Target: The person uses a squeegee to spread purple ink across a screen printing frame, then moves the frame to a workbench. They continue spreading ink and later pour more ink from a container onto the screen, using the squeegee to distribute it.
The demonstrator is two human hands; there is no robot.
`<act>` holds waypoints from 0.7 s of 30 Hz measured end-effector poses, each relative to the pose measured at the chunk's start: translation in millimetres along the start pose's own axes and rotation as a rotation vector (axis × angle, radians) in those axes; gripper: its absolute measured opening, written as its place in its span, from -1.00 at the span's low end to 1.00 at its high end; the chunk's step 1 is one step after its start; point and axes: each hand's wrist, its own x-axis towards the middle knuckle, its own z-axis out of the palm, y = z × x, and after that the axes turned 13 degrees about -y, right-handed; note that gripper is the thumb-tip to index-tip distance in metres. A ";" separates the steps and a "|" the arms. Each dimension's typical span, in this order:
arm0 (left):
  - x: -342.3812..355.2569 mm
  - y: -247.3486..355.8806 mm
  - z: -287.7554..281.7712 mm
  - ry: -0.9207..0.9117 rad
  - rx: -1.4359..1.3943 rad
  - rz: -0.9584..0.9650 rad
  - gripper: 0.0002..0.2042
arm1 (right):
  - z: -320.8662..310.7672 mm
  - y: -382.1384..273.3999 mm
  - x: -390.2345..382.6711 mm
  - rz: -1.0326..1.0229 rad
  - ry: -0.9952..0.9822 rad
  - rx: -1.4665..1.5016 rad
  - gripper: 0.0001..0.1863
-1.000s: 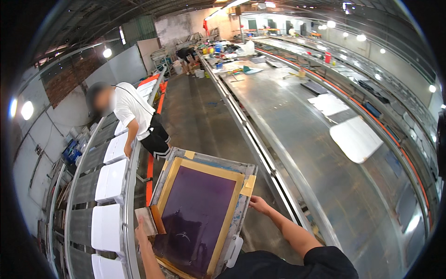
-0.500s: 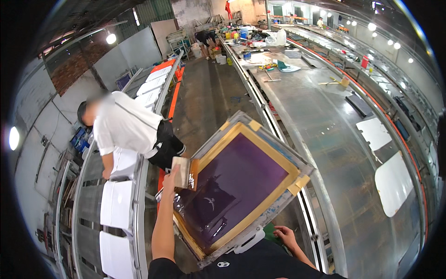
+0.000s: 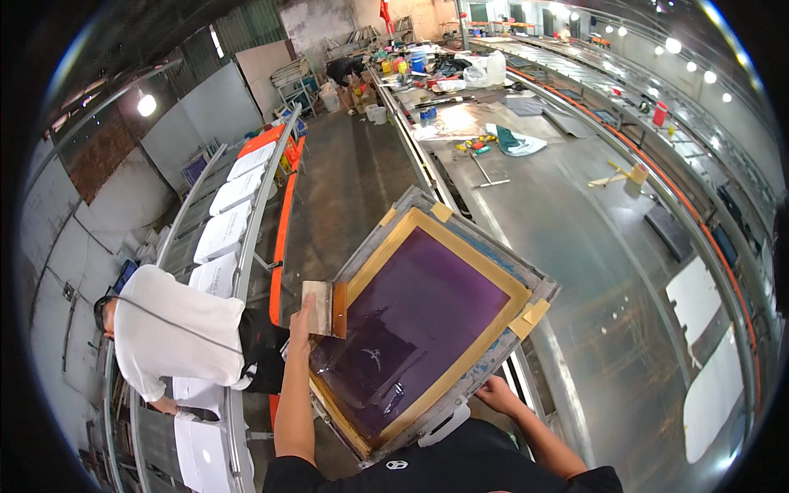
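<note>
A screen printing frame [image 3: 538, 300] is held tilted before my body, with gold tape around its purple mesh [image 3: 436, 287]. Dark wet ink [image 3: 362, 386] lies over the lower left of the mesh, around a small pale curved motif. My left hand [image 3: 302, 323] is closed on a squeegee [image 3: 317, 306] with a pale handle and brown blade, at the frame's left edge; some of its fingers are hidden. At the lower right edge of the frame, my right hand [image 3: 497, 396] has its fingers curled against the rim, their tips partly hidden.
On the left, a person in a white shirt [image 3: 177, 324] bends over a rack with several white pieces [image 3: 222, 234]. A long metal table [image 3: 575, 222] runs along the right, bearing a T-shaped tool [image 3: 491, 177], tape rolls [image 3: 638, 173] and white sheets [image 3: 713, 398]. Another person [image 3: 345, 74] stoops far down the aisle.
My right hand has moved up to the frame's lower right edge. The person in white has shifted left and nearer, bending lower. My view has turned slightly; the squeegee stays in my left hand.
</note>
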 end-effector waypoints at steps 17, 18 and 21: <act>395.0 103.1 -91.2 0.197 -0.067 -0.012 -0.31 | -155.1 -147.9 442.6 -0.007 -0.326 0.029 -0.59; 415.2 112.2 -79.8 0.213 -0.124 -0.023 -0.37 | -164.4 -147.5 456.2 0.022 -0.315 0.142 -0.59; 476.7 152.8 -81.5 0.240 -0.044 0.064 -0.41 | -193.1 -155.7 505.1 0.004 -0.241 0.331 -0.54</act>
